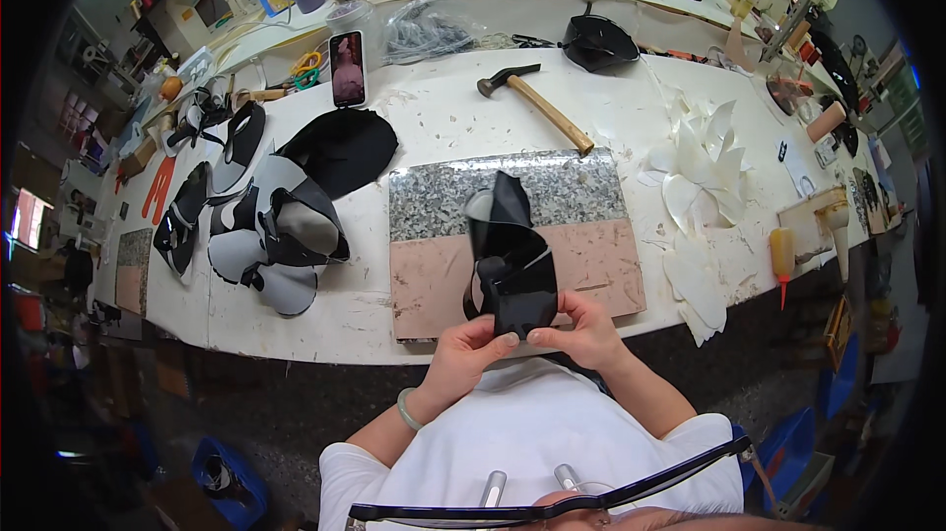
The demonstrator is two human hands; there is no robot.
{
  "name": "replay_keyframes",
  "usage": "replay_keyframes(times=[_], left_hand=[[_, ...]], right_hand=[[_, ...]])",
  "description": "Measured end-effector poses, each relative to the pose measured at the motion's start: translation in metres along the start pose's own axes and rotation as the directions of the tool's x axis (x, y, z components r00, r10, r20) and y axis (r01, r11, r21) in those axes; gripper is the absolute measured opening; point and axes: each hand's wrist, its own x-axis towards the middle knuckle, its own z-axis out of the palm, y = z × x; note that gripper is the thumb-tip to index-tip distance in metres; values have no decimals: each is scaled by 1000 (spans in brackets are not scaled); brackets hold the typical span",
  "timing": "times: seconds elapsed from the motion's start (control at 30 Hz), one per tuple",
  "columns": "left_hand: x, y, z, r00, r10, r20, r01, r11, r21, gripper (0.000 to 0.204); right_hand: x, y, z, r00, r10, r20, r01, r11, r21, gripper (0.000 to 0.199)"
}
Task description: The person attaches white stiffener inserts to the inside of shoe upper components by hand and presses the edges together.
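Observation:
Both my hands grip a glossy black leather shoe upper (522, 280) by its near end, above the front edge of a stone slab (512, 194) with a pinkish near half. My left hand (473, 342) pinches the left corner, and a pale bangle circles that wrist. On the right corner, my right hand (583, 332) has its thumb on top, the tips of both thumbs close together. The upper's far end points away from me and curls open. Beyond the slab lies a hammer (552, 115) with a wooden handle.
More black and grey shoe uppers (286, 226) are heaped to the left. White curved stiffener pieces (702, 186) pile up on the right, near a yellow glue bottle (781, 253). A phone (348, 70) stands upright at the back, beside green-and-yellow scissors (307, 70).

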Motion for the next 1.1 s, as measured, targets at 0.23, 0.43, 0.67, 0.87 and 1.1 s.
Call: replay_keyframes(times=[0.23, 0.43, 0.67, 0.87, 1.1], left_hand=[[-6, -10, -12, 986, 164, 15, -160, 935, 316, 10], [-6, -6, -6, 988, 145, 50, -153, 964, 218, 17], [-11, 2, -7, 968, 198, 157, -248, 858, 450, 16], [-6, -10, -19, 958, 198, 206, -274, 840, 468, 16], [-2, 7, -16, 945, 227, 236, -312, 842, 440, 16]], right_hand=[[-1, -9, 5, 985, 140, 105, -154, 978, 139, 33], [-6, 0, 7, 998, 19, 62, -19, 1000, 1, 46], [12, -51, -29, 866, -471, -171, 279, 736, -616, 51], [16, -78, -13, 975, -122, -187, 108, 990, -87, 13], [23, -46, -18, 978, -58, -198, 76, 994, 84, 29]])
